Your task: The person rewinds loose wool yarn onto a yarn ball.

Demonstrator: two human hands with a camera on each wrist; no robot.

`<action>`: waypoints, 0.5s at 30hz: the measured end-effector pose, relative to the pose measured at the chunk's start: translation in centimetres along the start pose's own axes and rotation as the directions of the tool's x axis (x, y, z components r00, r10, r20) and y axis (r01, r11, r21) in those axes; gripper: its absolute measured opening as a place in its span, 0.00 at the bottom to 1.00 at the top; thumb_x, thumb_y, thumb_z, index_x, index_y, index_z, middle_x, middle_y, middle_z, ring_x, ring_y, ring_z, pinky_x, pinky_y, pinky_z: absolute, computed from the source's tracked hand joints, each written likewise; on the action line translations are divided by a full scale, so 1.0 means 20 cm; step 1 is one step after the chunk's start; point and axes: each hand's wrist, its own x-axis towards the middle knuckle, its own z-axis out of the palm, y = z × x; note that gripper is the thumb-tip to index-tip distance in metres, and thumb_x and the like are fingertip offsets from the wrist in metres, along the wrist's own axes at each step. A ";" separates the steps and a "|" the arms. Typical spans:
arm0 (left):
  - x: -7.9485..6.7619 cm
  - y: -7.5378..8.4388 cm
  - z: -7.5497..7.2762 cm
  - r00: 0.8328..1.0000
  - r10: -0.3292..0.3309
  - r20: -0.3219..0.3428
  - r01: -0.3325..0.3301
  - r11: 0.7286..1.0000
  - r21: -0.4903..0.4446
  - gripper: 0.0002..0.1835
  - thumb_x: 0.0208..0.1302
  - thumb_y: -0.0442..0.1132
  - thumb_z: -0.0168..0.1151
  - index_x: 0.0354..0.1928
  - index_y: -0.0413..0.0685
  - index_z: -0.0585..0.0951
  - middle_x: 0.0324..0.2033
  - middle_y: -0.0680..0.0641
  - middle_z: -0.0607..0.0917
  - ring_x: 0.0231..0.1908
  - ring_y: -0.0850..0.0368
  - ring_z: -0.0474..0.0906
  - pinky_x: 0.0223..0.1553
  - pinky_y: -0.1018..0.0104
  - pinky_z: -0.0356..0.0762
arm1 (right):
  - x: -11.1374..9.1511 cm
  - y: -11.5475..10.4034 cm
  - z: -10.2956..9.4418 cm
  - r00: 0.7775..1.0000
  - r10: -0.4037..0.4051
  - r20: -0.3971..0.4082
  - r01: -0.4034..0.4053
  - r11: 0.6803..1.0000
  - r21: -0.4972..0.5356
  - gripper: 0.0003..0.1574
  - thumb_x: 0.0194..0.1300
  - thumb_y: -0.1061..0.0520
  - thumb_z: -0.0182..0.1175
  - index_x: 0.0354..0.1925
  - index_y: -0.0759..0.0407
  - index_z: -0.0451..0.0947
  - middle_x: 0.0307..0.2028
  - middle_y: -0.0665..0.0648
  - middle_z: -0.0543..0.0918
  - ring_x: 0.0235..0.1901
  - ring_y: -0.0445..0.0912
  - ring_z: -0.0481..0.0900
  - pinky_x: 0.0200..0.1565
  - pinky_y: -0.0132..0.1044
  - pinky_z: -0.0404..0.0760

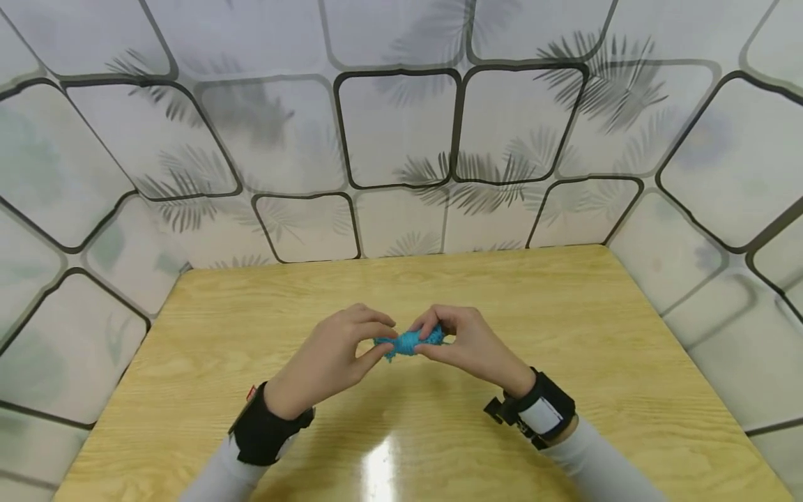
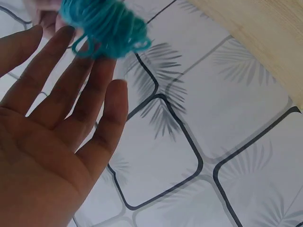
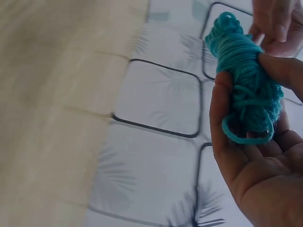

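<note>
A small bundle of turquoise yarn [image 1: 409, 342] is held above the wooden table, in front of the person. My right hand [image 1: 461, 341] grips its right part between thumb and curled fingers. In the right wrist view the wound yarn [image 3: 244, 71] lies lengthwise in that hand [image 3: 265, 184], with a loose loop hanging near the palm and small loops at the far end. My left hand [image 1: 341, 345] is at the bundle's left end. Its fingers look long and loosely extended in the left wrist view, fingertips close to the yarn [image 2: 106, 28]; whether they touch is unclear.
The wooden table [image 1: 251, 300] spreads beneath both hands, with a bright light reflection near its front. Behind and at the sides hangs a pale covering [image 1: 401, 132] with dark rounded outlines and leaf prints. Black straps [image 1: 266, 429] circle both wrists.
</note>
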 end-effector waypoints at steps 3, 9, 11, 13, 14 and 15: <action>-0.01 -0.01 -0.01 0.999 -0.047 0.011 0.047 0.999 -0.003 0.08 0.60 0.36 0.70 0.42 0.49 0.87 0.42 0.50 0.87 0.45 0.59 0.81 0.43 0.60 0.84 | -0.01 0.09 0.01 0.997 0.065 0.040 -0.064 0.998 -0.013 0.08 0.57 0.70 0.68 0.29 0.67 0.76 0.40 0.66 0.86 0.36 0.51 0.84 0.36 0.42 0.84; -0.02 -0.01 -0.02 0.995 -0.093 0.024 0.094 0.995 -0.040 0.06 0.64 0.36 0.65 0.41 0.53 0.87 0.39 0.53 0.87 0.40 0.61 0.81 0.38 0.61 0.83 | -0.04 0.31 0.03 0.981 0.155 0.121 -0.153 0.988 -0.026 0.08 0.57 0.66 0.70 0.31 0.66 0.78 0.39 0.63 0.87 0.37 0.51 0.84 0.38 0.46 0.82; -0.02 -0.02 -0.02 0.995 -0.096 0.028 0.098 0.994 -0.051 0.06 0.65 0.36 0.65 0.41 0.53 0.87 0.39 0.53 0.88 0.39 0.63 0.81 0.38 0.61 0.83 | -0.05 0.40 0.04 0.977 0.165 0.135 -0.159 0.986 -0.054 0.09 0.57 0.63 0.71 0.33 0.62 0.79 0.38 0.59 0.87 0.37 0.48 0.83 0.39 0.46 0.82; -0.02 -0.02 -0.01 0.994 -0.101 0.031 0.103 0.993 -0.063 0.06 0.66 0.35 0.64 0.41 0.53 0.87 0.38 0.54 0.88 0.38 0.63 0.81 0.37 0.61 0.83 | -0.05 0.47 0.05 0.974 0.166 0.153 -0.156 0.985 -0.080 0.11 0.56 0.62 0.71 0.37 0.60 0.79 0.37 0.57 0.86 0.37 0.47 0.83 0.40 0.47 0.83; -0.01 -0.03 -0.01 0.994 -0.106 0.032 0.108 0.992 -0.068 0.06 0.66 0.35 0.64 0.41 0.53 0.87 0.38 0.54 0.88 0.38 0.63 0.80 0.37 0.61 0.83 | -0.05 0.51 0.05 0.972 0.165 0.165 -0.151 0.984 -0.095 0.13 0.56 0.62 0.72 0.39 0.59 0.79 0.38 0.55 0.86 0.37 0.45 0.82 0.41 0.47 0.83; -0.01 -0.03 -0.01 0.993 -0.112 0.031 0.114 0.991 -0.072 0.06 0.66 0.35 0.64 0.41 0.53 0.87 0.38 0.54 0.88 0.38 0.63 0.80 0.36 0.61 0.83 | -0.05 0.52 0.05 0.970 0.168 0.178 -0.150 0.983 -0.110 0.15 0.57 0.62 0.71 0.42 0.60 0.79 0.38 0.56 0.86 0.38 0.46 0.82 0.42 0.48 0.83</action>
